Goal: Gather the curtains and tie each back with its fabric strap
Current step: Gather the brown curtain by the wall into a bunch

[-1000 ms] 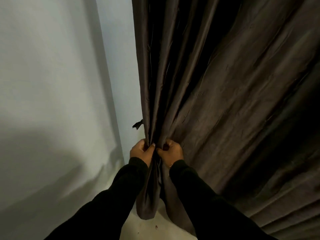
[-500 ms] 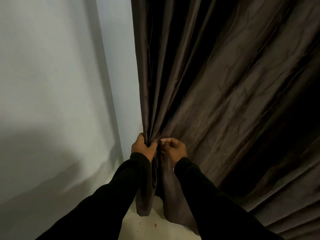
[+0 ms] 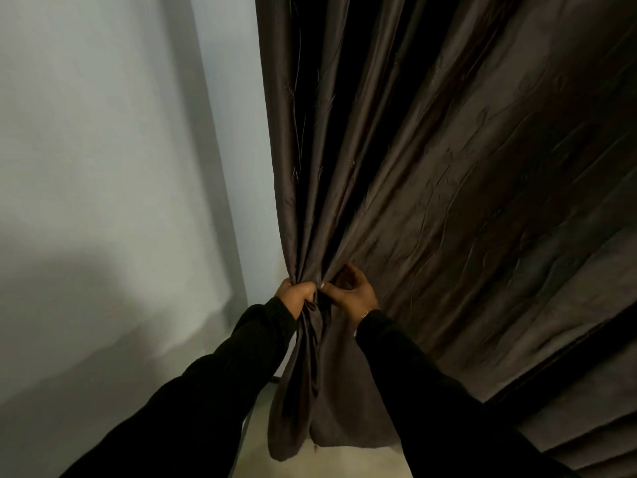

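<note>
The curtain [image 3: 431, 188] is dark brown woven cloth with a soft satin sheen; light catches the ridges of its folds, and its face on the right is crinkled with fine raised wrinkles and a few loose threads. Where the left hand [image 3: 295, 294] grips the gathered cloth, it bunches into tight, smooth pleats. Both sleeves [image 3: 241, 367] are black knit, matt, with ribbed cuffs. The wall [image 3: 103, 167] on the left is pale painted plaster, matt and even. The floor [image 3: 344, 460] at the near edge is a light, smooth, dull surface.
</note>
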